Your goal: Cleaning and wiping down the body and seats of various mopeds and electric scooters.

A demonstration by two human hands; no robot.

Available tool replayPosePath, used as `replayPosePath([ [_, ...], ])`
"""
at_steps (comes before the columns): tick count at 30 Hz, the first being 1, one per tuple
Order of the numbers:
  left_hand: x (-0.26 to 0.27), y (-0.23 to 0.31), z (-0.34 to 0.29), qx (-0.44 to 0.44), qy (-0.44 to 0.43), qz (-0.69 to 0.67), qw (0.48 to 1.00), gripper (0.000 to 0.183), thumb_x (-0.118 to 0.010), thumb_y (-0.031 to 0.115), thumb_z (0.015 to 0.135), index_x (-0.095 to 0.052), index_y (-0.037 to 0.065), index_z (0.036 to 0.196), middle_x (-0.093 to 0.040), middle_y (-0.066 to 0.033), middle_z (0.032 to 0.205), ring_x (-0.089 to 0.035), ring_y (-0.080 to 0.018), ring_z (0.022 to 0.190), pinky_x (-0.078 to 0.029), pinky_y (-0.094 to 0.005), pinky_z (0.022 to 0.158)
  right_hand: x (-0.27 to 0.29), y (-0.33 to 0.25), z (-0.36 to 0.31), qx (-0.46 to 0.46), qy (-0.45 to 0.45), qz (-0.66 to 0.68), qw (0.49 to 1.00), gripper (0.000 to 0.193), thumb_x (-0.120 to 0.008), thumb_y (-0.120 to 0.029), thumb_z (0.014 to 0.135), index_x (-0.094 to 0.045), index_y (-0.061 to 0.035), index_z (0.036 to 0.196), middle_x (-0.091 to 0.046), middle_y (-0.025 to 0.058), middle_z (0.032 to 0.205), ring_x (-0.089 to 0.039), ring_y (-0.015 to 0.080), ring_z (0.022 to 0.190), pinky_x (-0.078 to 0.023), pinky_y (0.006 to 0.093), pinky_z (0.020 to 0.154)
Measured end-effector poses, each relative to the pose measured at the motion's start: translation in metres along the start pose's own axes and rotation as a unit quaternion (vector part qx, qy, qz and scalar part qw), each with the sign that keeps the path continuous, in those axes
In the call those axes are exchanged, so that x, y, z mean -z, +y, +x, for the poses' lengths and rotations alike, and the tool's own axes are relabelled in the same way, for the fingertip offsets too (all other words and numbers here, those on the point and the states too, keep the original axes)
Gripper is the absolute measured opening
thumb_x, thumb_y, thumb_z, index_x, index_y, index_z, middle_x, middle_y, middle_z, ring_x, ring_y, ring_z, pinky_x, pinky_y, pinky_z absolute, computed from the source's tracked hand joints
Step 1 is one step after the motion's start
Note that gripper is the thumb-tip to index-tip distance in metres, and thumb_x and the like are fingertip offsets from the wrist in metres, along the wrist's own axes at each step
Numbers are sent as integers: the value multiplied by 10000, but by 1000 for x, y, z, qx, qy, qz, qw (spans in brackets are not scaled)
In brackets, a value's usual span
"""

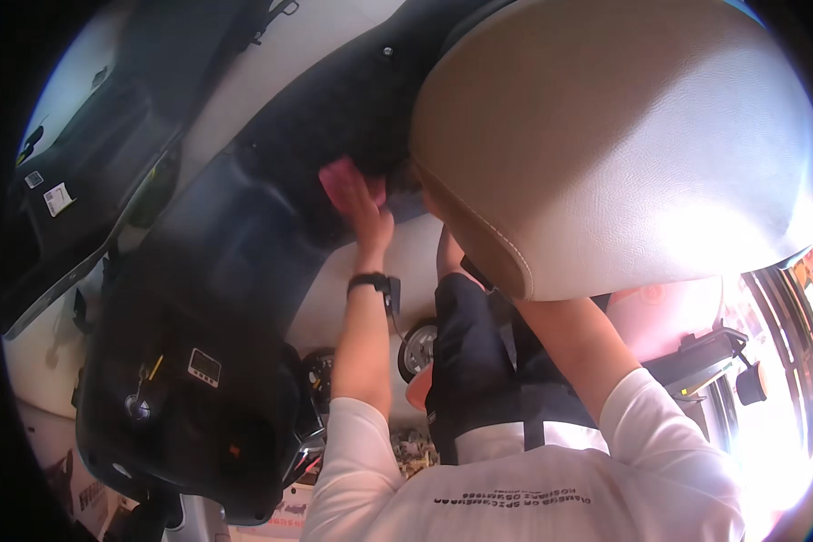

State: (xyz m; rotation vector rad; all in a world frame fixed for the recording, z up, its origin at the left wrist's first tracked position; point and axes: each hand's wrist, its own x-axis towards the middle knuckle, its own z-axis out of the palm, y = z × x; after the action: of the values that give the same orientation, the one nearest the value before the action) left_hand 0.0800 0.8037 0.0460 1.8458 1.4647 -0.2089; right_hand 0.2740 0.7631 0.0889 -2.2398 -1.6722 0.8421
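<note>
My left hand (369, 224) presses a pink cloth (338, 181) against the black inner panel (226, 235) of a scooter, beside the seat's left edge. The fingers lie over the cloth, which bunches up around them. A black band with a small box (379, 285) is on my left wrist. My right forearm (574, 336) reaches under the large beige seat (596, 144). That seat covers my right hand, so its fingers and anything in them are hidden.
A key with a yellow tag (156, 368) hangs at the lock on the panel's near end, by a small label (206, 368). Another black scooter panel (72, 208) stands at the far left. A wheel (418, 349) shows low beyond my left arm. Strong light comes from the right.
</note>
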Motion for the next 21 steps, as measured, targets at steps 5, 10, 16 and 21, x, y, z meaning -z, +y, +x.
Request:
replayPosePath([
  [5,60,50,126,-110,19,-26,993,742,-486,3,819,-195,-17,1501,-205,-348,1507,-154,-495,1422,-179,-494,1174,13,9,6,-27,-4,-121,992,479,-557,-97,794,-576,-121,1272,-435,117,1450,-414,349,1321,-318,492,1118],
  [10,78,62,168,-165,13,-10,986,712,-466,-14,821,-220,-30,1488,-184,-335,1519,-143,-476,1432,-185,-458,1178,3,1,6,-33,-38,-238,970,523,-560,-100,807,-536,-101,1329,-413,144,1461,-411,358,1322,-330,479,1116],
  [16,16,0,27,-68,-18,10,998,836,-490,-104,740,-150,-36,1500,-179,-353,1508,-167,-491,1416,-171,-481,1179,23,1,-5,-37,-45,-174,983,537,-559,-100,812,-518,-90,1347,-403,155,1465,-409,361,1324,-335,473,1114],
  [21,-15,20,-18,-7,-41,-28,999,850,-513,-77,736,-139,-38,1499,-190,-360,1502,-156,-505,1414,-153,-515,1174,33,19,-22,-58,-48,-146,986,542,-558,-98,814,-507,-83,1353,-397,161,1467,-408,362,1325,-338,470,1113],
])
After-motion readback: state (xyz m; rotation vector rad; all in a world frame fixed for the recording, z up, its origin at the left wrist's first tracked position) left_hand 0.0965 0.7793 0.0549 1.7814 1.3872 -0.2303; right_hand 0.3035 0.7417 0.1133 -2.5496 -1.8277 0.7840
